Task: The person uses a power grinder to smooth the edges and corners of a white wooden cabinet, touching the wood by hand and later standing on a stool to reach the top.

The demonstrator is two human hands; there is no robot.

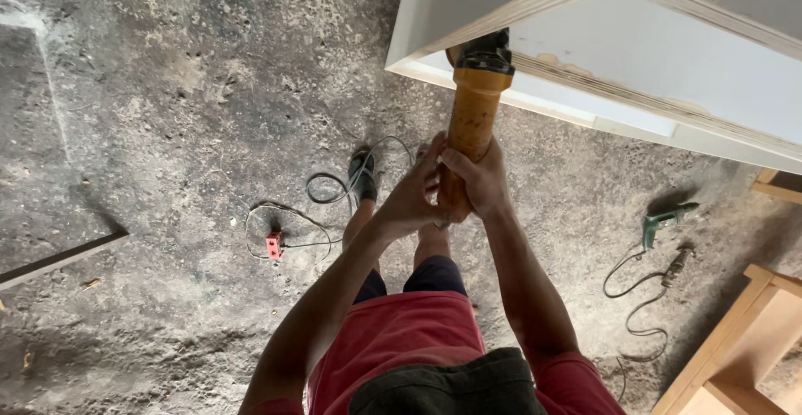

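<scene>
Floor (167,114): bare grey concrete, rough, dusty, mottled with pale patches. Black cable (292,215) lying in loose loops near middle, small red plug block (274,245) on it. Sandalled foot (362,177) planted just beside cable loops. Green drill (664,219) lying on side at right, second small tool (677,265) near it, its dark cord (635,306) snaking toward lower edge. Dark board (58,256) flat at left. Pale wooden frame (735,348) standing at lower right corner.
</scene>
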